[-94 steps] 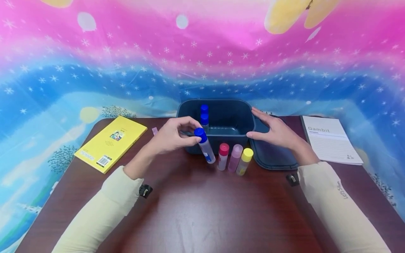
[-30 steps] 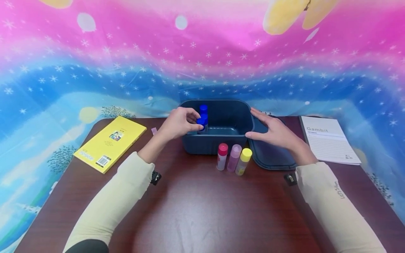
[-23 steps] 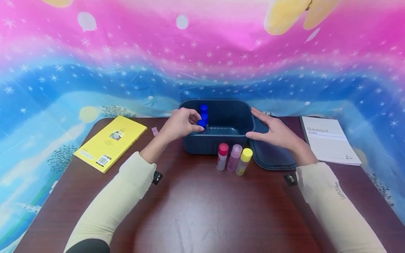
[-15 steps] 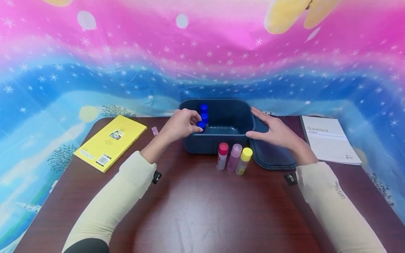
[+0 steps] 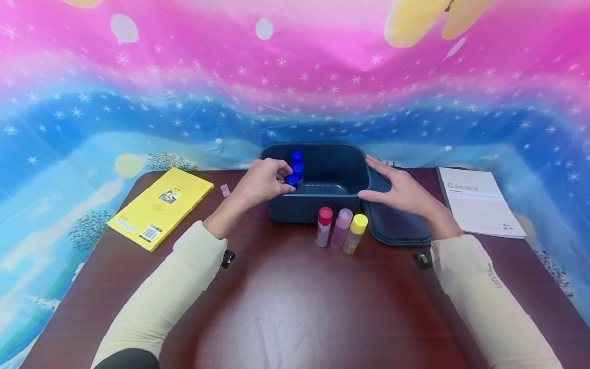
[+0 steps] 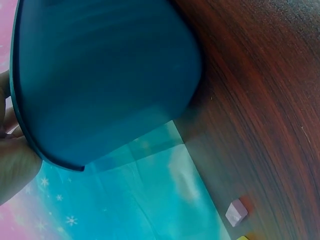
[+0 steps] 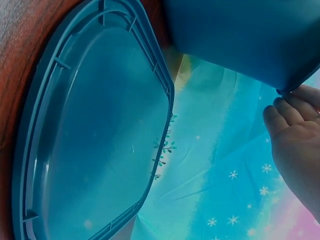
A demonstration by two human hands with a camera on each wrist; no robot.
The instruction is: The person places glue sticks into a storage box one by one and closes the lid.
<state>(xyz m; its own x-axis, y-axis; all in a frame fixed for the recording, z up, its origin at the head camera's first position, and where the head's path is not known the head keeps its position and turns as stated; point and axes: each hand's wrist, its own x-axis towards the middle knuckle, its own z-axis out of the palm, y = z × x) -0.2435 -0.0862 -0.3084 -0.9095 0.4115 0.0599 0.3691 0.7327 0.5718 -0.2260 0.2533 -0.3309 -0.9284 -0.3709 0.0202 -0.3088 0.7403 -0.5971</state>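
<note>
At the back of the table stands an open dark blue box (image 5: 318,209). Reaching over its left rim, my left hand (image 5: 260,180) pinches the blue cap of a glue stick (image 5: 291,180) between thumb and fingers; the stick's lower part is hidden behind the front wall. Two more blue-capped glue sticks (image 5: 297,156) stand in a row behind it, along the box's left side. My right hand (image 5: 400,191) rests at the right rim, thumb at the front corner and fingers stretched along the side. In front of the box stand a red-capped (image 5: 324,226), a purple (image 5: 341,229) and a yellow-capped glue stick (image 5: 355,233).
The box's lid (image 7: 110,125) lies on the table to the right, partly under my right forearm. A yellow book (image 5: 161,209) lies at the left, a white notepad (image 5: 479,202) at the right. A small pale purple block (image 6: 236,213) sits left of the box.
My left hand has carried the blue-capped glue stick from in front of the box over the rim and down inside, then shifted it slightly left. The right hand has stayed at the rim.
</note>
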